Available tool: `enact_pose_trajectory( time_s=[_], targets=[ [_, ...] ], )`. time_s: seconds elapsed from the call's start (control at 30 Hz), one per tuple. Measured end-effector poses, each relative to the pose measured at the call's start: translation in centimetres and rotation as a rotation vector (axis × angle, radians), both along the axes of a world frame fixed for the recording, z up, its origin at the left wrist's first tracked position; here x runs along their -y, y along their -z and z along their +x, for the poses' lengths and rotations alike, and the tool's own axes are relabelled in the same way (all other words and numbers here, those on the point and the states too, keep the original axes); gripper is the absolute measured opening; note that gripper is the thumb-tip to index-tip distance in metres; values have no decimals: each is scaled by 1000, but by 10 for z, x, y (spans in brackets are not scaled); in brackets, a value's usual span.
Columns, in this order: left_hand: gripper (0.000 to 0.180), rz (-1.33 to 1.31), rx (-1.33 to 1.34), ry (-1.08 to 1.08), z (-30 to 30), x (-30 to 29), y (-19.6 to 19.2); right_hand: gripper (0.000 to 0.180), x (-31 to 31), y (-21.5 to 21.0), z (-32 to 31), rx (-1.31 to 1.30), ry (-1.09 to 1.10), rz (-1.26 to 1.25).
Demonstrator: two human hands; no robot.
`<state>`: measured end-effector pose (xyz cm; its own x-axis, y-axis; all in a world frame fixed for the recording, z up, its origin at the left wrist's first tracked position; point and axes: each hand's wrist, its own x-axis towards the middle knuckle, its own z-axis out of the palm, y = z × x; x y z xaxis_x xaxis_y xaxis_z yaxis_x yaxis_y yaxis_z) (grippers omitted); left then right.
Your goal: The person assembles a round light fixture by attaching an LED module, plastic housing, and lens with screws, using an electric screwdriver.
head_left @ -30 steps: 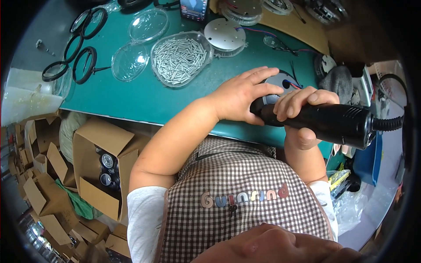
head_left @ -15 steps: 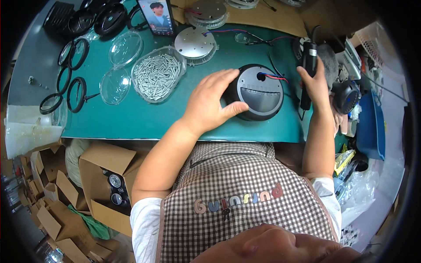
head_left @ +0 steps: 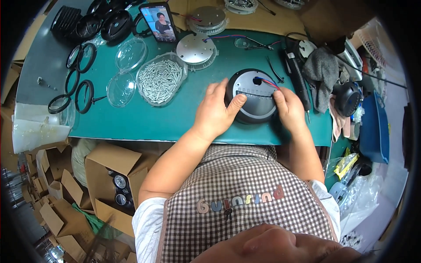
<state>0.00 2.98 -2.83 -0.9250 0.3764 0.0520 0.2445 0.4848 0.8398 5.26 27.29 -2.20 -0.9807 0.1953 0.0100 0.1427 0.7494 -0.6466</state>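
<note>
Head view: left hand and right hand clasp the round grey housing at the green bench's near edge, fingers curled on its rim. Risk (judged): red/blue wires sit just by the right fingers and could snag or pinch w/ a careless twist.

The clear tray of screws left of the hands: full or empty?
Nearly full. The clear tray holds a dense heap of silver screws covering its bottom, lidless, upright on the green table.
</note>
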Motion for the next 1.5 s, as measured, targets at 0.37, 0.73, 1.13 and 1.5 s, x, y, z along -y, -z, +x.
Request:
enact_pose_trajectory(
  time_s=[0.37, 0.73, 1.13, 1.5],
  targets=[
    [108, 622, 19, 85, 29, 1, 15, 105, 44, 1, 34, -410, -168, -815],
    [76, 892, 178, 113, 50, 84, 24, 96, 84, -20, 24, -415, -821, -563],
    [58, 1372, 186, -225, 126, 177, 59, 53, 162, -30, 4, -345, -1092, -244],
    [60, 1943, -178, -1445, 276, 469, 186, 30, 78, -15, -6, -246, -592, -615]
  ],
)
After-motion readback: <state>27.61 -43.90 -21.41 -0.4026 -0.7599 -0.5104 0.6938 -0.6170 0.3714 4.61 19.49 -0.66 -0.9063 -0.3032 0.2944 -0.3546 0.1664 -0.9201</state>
